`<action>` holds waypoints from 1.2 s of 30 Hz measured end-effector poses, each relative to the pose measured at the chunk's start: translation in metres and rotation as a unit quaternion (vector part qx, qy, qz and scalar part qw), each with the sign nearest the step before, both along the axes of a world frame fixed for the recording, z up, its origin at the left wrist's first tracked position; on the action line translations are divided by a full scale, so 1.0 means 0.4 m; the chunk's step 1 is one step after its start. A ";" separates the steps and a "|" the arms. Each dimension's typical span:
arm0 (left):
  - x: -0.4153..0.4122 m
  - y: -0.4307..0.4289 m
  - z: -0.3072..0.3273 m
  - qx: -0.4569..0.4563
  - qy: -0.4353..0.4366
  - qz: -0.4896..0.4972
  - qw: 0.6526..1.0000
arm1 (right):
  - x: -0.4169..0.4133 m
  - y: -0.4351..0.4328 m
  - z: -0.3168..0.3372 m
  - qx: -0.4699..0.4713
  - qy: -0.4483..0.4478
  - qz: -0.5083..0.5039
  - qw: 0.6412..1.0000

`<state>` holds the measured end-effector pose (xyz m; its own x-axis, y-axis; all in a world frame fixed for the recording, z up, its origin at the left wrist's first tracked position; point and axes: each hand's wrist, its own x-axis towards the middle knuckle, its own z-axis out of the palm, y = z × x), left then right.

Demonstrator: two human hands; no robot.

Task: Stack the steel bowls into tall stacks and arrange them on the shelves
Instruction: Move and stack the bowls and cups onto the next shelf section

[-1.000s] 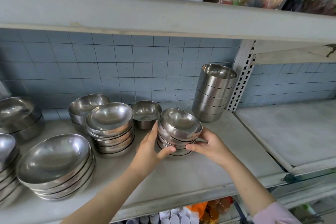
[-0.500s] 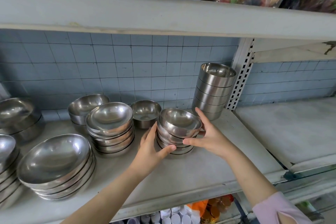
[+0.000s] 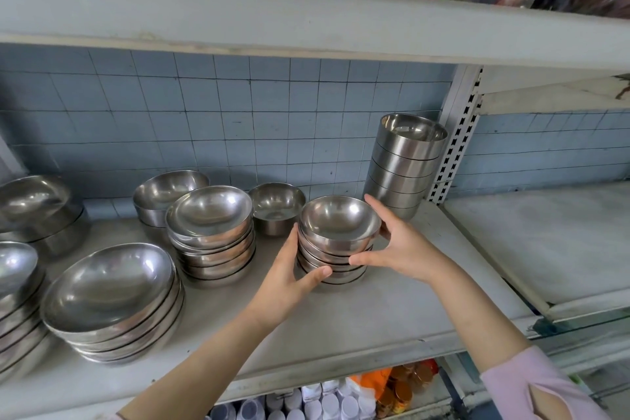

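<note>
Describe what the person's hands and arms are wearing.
The left hand and right hand are bare: no gloves, rings or watch visible. The right arm wears a pale pink fabric sleeve with a small slit; the left forearm is uncovered where visible.

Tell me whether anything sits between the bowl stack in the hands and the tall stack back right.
Only the right hand itself, gripping that side of the held stack; no other object shows on the shelf toward the tall stack.

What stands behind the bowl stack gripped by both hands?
A single bowl behind-left, a tall bowl stack behind-right, then tiled wall. The right hand hides part of the tall stack's base.
</note>
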<state>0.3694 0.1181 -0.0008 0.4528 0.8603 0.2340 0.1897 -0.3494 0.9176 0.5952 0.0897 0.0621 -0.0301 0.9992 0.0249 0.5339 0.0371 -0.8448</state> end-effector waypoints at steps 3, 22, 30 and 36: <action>-0.001 -0.004 0.002 -0.004 -0.003 -0.005 1.000 | 0.001 0.003 -0.010 -0.008 0.015 0.004 1.000; 0.001 -0.008 -0.011 -0.053 -0.024 -0.011 0.998 | -0.002 0.004 -0.062 -0.013 0.134 0.036 0.990; 0.046 -0.003 -0.033 -0.090 -0.037 0.000 0.995 | 0.075 -0.006 -0.094 -0.018 0.164 0.041 0.985; 0.210 -0.012 -0.028 -0.102 -0.047 -0.006 0.994 | 0.240 -0.020 -0.102 -0.029 0.174 0.012 0.984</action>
